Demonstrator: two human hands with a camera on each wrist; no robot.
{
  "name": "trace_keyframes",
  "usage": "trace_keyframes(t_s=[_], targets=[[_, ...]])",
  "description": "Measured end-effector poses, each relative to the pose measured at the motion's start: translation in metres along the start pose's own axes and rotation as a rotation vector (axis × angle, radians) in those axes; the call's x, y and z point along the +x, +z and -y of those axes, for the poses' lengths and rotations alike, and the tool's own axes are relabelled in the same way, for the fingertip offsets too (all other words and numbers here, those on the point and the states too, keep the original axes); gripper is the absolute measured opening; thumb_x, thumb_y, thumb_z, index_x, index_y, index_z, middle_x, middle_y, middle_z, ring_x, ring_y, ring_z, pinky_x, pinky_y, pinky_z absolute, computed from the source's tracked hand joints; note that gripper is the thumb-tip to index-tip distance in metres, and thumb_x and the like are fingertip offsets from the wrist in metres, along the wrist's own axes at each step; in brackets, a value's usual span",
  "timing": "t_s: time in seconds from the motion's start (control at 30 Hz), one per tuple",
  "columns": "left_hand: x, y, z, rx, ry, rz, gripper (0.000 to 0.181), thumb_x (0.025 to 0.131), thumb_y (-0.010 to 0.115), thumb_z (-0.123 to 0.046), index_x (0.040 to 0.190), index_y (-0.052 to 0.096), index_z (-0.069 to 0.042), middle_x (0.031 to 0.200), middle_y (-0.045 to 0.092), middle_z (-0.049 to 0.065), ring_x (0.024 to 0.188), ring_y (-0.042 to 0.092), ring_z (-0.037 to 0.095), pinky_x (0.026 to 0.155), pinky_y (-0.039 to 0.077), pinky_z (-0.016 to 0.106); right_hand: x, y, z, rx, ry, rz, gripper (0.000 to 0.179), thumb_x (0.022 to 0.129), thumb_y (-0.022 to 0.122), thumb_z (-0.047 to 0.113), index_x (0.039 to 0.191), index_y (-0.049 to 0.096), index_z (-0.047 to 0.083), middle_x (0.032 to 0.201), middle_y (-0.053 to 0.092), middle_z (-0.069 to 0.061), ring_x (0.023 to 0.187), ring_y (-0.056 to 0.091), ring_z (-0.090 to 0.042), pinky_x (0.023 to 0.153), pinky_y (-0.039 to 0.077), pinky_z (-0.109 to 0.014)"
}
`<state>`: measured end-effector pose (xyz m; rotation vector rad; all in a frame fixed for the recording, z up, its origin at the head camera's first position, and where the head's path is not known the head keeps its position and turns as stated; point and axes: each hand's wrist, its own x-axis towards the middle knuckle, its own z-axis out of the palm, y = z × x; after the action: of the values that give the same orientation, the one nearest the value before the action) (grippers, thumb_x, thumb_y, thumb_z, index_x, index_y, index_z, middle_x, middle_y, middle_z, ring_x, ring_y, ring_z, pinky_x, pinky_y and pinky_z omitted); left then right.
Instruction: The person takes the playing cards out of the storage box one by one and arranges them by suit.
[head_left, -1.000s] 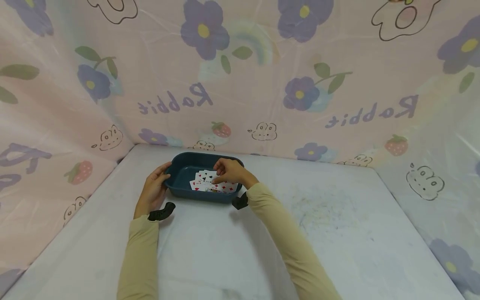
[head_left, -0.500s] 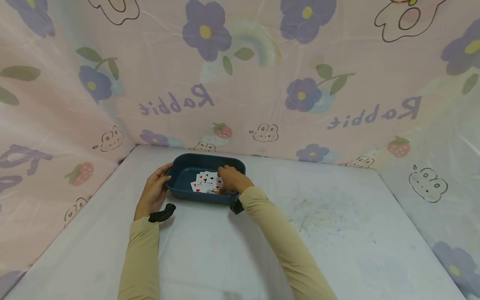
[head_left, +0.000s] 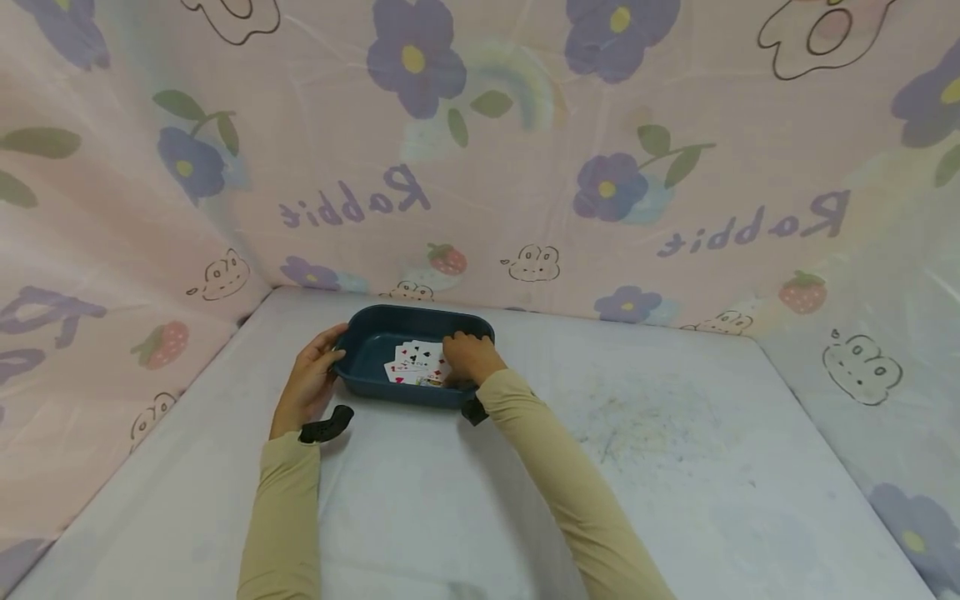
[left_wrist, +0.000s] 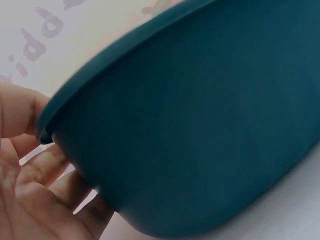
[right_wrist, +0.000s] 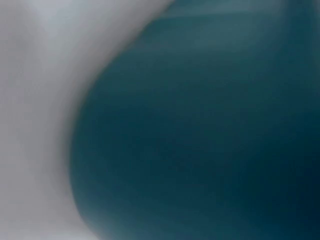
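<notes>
A dark teal plastic basin point(head_left: 397, 394) sits on the white tabletop. My left hand point(head_left: 306, 379) grips its left end, thumb over the rim and fingers against the outside wall, as the left wrist view shows on the basin wall point(left_wrist: 190, 130). Inside, several playing cards point(head_left: 415, 363) lie spread face up toward the right side. My right hand point(head_left: 472, 358) reaches down over the right part of the cards with bent fingers. Its fingertips are hidden, so I cannot tell whether they pinch a card. Only the basin's blurred outer wall point(right_wrist: 190, 130) fills the right wrist view.
The white tabletop point(head_left: 405, 500) spreads around the basin, with a smudged patch point(head_left: 645, 425) to the right. A pink printed sheet point(head_left: 495, 200) with flowers and rabbits hangs behind and at both sides. Black camera mounts point(head_left: 327, 425) sit on the wrists.
My right hand has come down from above the cards onto their right part inside the basin and stays there. My left hand keeps its hold on the basin.
</notes>
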<state>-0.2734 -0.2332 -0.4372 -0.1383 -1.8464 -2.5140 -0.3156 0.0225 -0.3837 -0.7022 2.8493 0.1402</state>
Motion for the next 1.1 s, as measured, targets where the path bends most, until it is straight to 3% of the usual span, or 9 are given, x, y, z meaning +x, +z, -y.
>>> trace_keyframes(t_s=[0.2,0.4,0.83,1.1], targets=[[0.0,0.002,0.001,-0.006,-0.005,-0.004,0.047,0.102,0.038,0.004,0.149,0.032,0.001,0.155,0.024,0.01,0.13,0.03,0.019,0.1,0.032,0.031,0.002,-0.001,-0.002,0.15,-0.044,0.054,0.048,0.084,0.078,0.029,0.125,0.059,0.013,0.123,0.053,-0.007,0.115,0.049,-0.023,0.098,0.039,-0.046],[-0.001,0.003,0.002,-0.009,-0.026,-0.005,0.048,0.102,0.037,0.004,0.149,0.032,0.0,0.155,0.024,0.01,0.131,0.029,0.02,0.103,0.028,0.034,0.0,-0.003,-0.003,0.203,-0.056,0.064,0.049,0.082,0.08,0.026,0.124,0.058,0.013,0.122,0.051,-0.007,0.109,0.048,-0.021,0.097,0.04,-0.041],[-0.003,0.003,-0.004,0.014,-0.04,-0.018,0.049,0.102,0.036,0.004,0.15,0.031,-0.003,0.156,0.022,0.011,0.138,0.024,0.023,0.111,0.02,0.039,0.008,-0.002,0.0,0.064,-0.194,-0.051,0.047,0.082,0.08,0.026,0.124,0.063,0.018,0.117,0.059,0.0,0.1,0.053,-0.013,0.09,0.045,-0.04],[-0.002,0.0,-0.004,0.012,-0.031,-0.021,0.049,0.102,0.038,0.004,0.15,0.032,-0.002,0.157,0.023,0.01,0.138,0.023,0.022,0.109,0.022,0.037,0.004,-0.011,0.002,0.078,-0.218,-0.098,0.026,0.095,0.065,0.015,0.12,0.064,0.019,0.116,0.059,0.0,0.094,0.054,-0.013,0.076,0.048,-0.03]])
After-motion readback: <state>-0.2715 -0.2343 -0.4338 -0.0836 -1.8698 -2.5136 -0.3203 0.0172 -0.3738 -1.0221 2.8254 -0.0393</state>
